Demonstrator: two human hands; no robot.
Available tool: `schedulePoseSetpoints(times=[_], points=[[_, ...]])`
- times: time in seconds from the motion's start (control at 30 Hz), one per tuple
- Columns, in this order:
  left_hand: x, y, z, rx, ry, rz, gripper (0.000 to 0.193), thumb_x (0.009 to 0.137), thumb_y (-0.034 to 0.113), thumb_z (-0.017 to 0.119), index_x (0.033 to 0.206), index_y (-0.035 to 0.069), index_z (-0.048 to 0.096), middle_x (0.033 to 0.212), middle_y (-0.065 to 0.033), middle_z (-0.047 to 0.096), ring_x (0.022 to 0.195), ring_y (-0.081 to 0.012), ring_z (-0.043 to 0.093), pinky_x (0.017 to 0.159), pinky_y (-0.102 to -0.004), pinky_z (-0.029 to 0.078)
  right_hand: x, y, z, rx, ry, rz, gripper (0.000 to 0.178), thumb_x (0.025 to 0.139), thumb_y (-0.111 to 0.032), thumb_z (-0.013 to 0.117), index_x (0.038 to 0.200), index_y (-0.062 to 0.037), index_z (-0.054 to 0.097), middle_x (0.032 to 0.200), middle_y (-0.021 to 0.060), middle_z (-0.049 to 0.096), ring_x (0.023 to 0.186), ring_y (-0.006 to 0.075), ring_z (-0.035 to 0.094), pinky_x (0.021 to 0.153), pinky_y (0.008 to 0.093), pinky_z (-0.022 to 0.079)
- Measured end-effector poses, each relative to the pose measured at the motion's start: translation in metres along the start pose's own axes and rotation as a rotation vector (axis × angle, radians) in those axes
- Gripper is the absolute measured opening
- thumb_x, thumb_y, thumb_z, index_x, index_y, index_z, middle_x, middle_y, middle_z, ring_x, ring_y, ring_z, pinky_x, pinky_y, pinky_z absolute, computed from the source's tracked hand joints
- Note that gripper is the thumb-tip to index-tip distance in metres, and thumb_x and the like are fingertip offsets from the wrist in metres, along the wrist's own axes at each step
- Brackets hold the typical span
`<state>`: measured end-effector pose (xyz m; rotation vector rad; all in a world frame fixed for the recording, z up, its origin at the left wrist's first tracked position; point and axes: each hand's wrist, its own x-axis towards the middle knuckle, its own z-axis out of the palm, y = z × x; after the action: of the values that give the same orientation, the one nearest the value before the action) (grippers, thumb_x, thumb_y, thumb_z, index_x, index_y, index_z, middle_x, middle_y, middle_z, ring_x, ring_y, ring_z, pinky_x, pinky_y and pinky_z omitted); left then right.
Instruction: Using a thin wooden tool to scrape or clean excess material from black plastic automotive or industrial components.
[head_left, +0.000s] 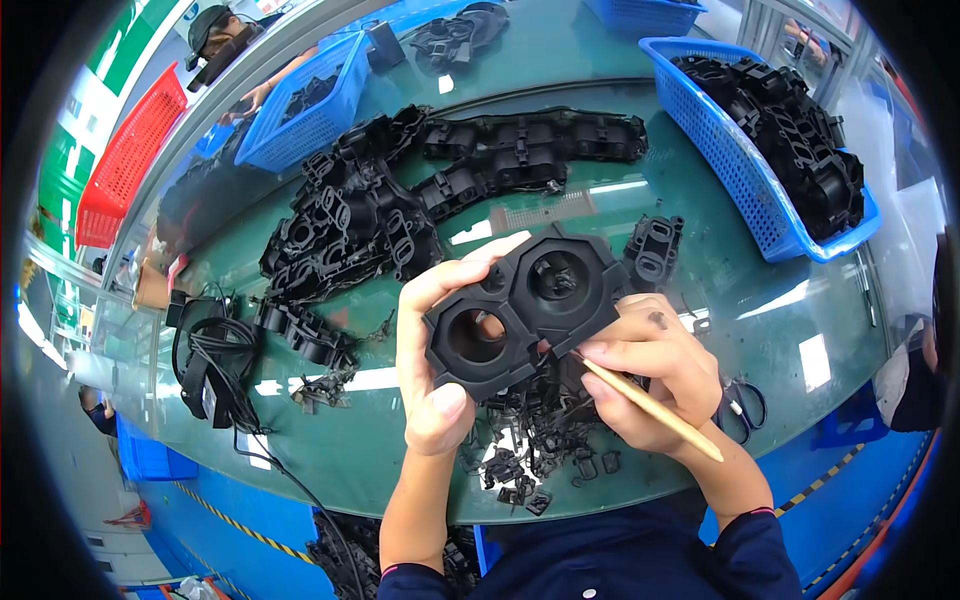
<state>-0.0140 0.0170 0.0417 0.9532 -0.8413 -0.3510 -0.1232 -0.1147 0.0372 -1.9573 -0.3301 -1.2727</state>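
Note:
My left hand [416, 345] grips a black moulded plastic part [518, 312] with two large round openings, its thumb along the near left edge and its fingers behind. In my right hand [660, 365] is a slim tool with a pale wooden handle [655, 405], closed in the fingers like a pen. Its tip meets the part's near edge, close to the gap between the openings; the tip itself is hard to make out. Right-hand fingers also touch the part's right side. Small black plastic scraps [545, 440] lie beneath on the green table [380, 440].
Black moulded parts [350, 220] are heaped at the far left, with a row [540, 140] behind. A blue basket [715, 150] of black parts stands far right. Scissors [742, 410] lie right of my hand; a coiled black cable [215, 350] sits left. Another person [215, 35] is beyond.

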Motion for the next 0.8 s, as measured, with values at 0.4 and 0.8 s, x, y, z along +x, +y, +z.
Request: schedulePoseSetpoints(times=[0.4,0.8], points=[[-0.001,-0.004,0.0,0.082,-0.035,0.077,0.072,0.071,0.044,0.062,0.122,0.0,0.038,0.128,-0.0317,0.039,0.113,-0.033,0.049,0.09,-0.0401,0.044,-0.002,-0.001,-0.002,-0.004,-0.008,0.026,0.028,0.064,0.003,0.068,0.09,-0.0022,0.059,0.082,0.0127,0.064,0.07,0.0256,0.06,0.066,0.035,0.046],[0.0,-0.021,-0.011,0.284,-0.205,0.316,0.068,0.071,0.046,0.063,0.122,0.007,0.038,0.127,-0.0317,0.039,0.117,-0.0373,0.045,0.097,-0.0452,0.039,-0.004,0.001,0.005,-0.163,0.05,0.055,0.021,0.062,0.003,0.069,0.08,-0.0014,0.059,0.079,0.0119,0.062,0.067,0.0255,0.059,0.062,0.0334,0.045]])
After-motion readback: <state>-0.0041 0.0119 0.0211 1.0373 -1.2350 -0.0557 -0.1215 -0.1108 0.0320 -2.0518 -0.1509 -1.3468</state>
